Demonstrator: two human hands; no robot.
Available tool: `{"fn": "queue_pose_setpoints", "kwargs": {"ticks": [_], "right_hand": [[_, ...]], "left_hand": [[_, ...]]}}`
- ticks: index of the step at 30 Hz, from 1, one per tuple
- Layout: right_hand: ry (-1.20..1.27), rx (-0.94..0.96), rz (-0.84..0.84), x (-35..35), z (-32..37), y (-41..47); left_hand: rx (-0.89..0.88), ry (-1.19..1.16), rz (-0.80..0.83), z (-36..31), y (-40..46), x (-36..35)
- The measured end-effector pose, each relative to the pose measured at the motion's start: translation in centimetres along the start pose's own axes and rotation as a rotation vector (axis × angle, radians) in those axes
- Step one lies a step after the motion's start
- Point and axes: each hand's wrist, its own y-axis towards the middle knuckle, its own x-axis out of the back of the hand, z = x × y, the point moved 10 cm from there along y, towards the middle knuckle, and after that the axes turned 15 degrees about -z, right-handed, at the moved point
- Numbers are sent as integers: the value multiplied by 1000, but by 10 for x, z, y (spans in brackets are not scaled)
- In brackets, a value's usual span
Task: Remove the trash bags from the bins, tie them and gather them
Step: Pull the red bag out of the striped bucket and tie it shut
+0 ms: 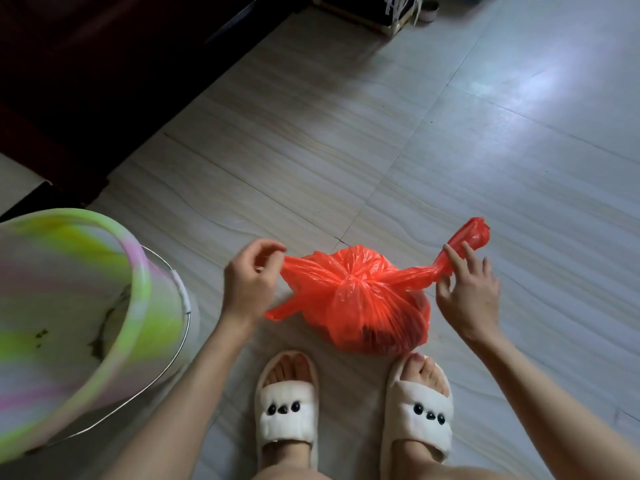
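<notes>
A red plastic trash bag [367,306] sits on the tiled floor just in front of my feet, its top bunched into a knot with two ears drawn out sideways. My left hand [247,282] pinches the left ear between thumb and fingers. My right hand [467,289] grips the twisted right ear, whose loose end sticks up past the fingers. A pastel green, pink and white bucket bin [114,233] with a wire handle stands at the left, with no bag in it and some dirt on its inner wall.
My two feet in white slippers [285,403] stand right behind the bag. Dark furniture [104,81] fills the upper left. A low shelf with a shoe [391,12] and a small round tin [427,12] lie at the top edge. Tiled floor [485,133] spreads to the right.
</notes>
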Motion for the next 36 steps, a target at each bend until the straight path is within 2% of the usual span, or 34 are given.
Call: {"fn": "queue_pose_setpoints", "kwargs": {"ticks": [3, 4, 5, 7, 10, 13, 17, 20, 22, 25, 27, 29, 30, 32, 36], "right_hand": [[-202, 34, 125, -8, 8, -8], [-215, 21, 135, -9, 12, -9], [-214, -2, 164, -14, 13, -9], [-148, -109, 272, -32, 10, -13], [17, -206, 355, -64, 6, -13], [207, -292, 303, -85, 12, -6], [342, -311, 206, -89, 25, 3], [400, -274, 226, -91, 33, 6], [452, -287, 268, -96, 36, 6], [528, -285, 258, -96, 43, 13], [616, -280, 240, -88, 52, 13], [682, -288, 262, -86, 55, 11], [690, -292, 281, -85, 55, 10], [713, -317, 338, -83, 54, 6], [885, -540, 512, -92, 48, -16]], "left_hand": [[270, 404, 472, 45, -37, -55], [335, 561, 580, 60, -51, -63], [347, 682, 613, 71, -57, -69], [299, 783, 482, 78, -52, -73], [234, 638, 239, 62, -43, -83], [197, 460, 118, 57, -28, -99], [516, 68, 1, 76, -13, -114], [611, 45, -99, 83, -4, -120], [439, 196, -155, 67, 6, -113], [-33, 412, -135, 33, 11, -115], [-349, 409, -113, 12, 2, -121], [-543, 325, -27, -5, -13, -127], [-556, 292, 26, -9, -17, -130], [-447, 267, 99, -10, -14, -135], [-59, 321, 262, 21, -7, -148]]}}
